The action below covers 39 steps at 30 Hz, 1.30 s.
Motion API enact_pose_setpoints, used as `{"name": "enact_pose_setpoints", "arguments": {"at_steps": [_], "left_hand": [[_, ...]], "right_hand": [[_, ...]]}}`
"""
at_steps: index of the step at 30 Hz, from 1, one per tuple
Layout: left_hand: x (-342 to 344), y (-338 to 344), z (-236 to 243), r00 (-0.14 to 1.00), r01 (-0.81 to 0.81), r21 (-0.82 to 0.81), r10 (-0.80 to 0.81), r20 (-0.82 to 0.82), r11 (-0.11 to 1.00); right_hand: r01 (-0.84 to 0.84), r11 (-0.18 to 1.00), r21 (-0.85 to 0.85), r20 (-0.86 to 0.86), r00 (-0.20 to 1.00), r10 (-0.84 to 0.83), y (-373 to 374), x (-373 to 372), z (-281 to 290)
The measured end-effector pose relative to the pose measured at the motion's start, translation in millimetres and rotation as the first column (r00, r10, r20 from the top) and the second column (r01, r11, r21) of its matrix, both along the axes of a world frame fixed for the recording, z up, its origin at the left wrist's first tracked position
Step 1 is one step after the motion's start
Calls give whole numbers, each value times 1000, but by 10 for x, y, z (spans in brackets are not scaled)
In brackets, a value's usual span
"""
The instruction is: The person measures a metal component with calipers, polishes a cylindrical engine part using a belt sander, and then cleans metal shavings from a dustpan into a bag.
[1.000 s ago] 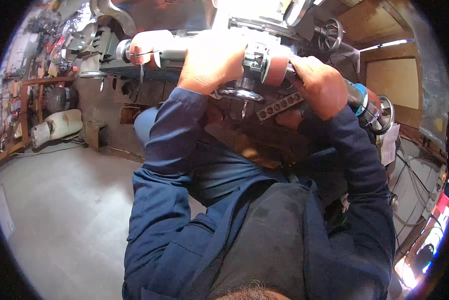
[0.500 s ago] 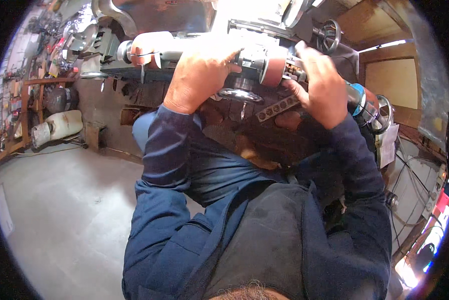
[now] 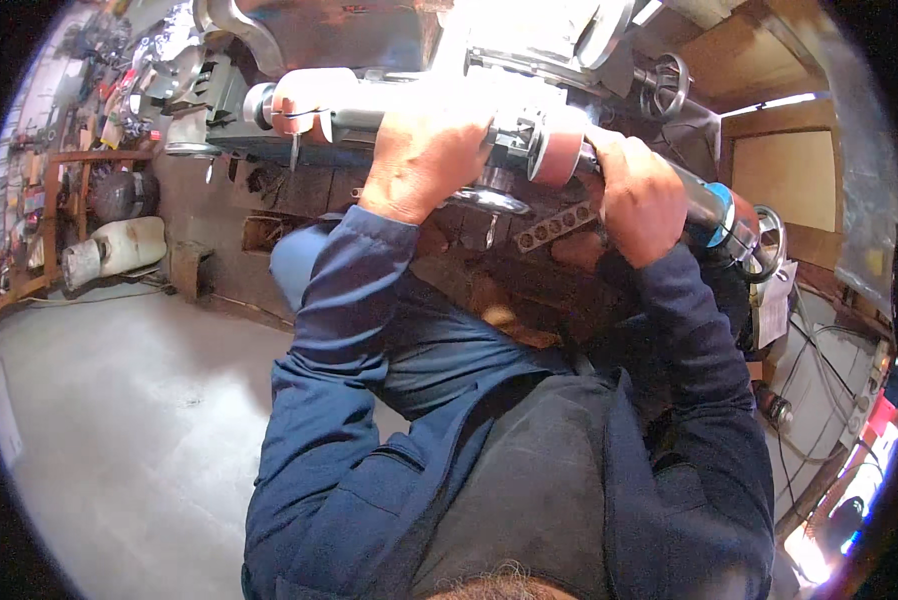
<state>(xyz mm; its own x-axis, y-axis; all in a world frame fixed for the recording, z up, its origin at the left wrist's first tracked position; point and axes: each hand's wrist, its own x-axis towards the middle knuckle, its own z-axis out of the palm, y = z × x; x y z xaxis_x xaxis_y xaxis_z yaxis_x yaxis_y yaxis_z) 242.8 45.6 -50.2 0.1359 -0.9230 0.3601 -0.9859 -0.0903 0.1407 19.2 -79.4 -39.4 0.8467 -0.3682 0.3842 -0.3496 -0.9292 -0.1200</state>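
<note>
Smooth, round metal bar (image 3: pixel 354 118) spans the machine in front of the person. Left hand (image 3: pixel 419 160) clasps it left of the brown cylindrical collar (image 3: pixel 557 145), right hand (image 3: pixel 644 195) curls around it on the other side. Shiny handwheel (image 3: pixel 494 200) below. Smooth grey floor (image 3: pixel 139 400), wood panel (image 3: pixel 784 172) at right.

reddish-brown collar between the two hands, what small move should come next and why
Perhaps ease the right hand slightly away from the reddish-brown collar, to expose the part beside it. That hand is curled close to the collar's right side, hiding its fingertips and whatever they touch, while the left hand is on the other side, where glare washes out detail.
</note>
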Motion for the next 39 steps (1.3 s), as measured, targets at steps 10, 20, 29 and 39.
{"name": "enact_pose_setpoints", "arguments": {"at_steps": [10,20,29,39], "left_hand": [[-47,-139,16,988,-155,151,157,-3,976],[-50,-41,115,996,-81,160,88,-33,984],[69,145,135,956,95,-267,-163,-245,959],[-116,-51,65,993,70,151,-54,-104,986]], "right_hand": [[51,999,12,-50,997,-50,46,69,-32],[107,990,94,166,979,-121,1,-195,410],[704,680,204,39,688,-725,-643,-1935,427],[805,573,151,-152,592,-792,-830,-1794,353]]}}
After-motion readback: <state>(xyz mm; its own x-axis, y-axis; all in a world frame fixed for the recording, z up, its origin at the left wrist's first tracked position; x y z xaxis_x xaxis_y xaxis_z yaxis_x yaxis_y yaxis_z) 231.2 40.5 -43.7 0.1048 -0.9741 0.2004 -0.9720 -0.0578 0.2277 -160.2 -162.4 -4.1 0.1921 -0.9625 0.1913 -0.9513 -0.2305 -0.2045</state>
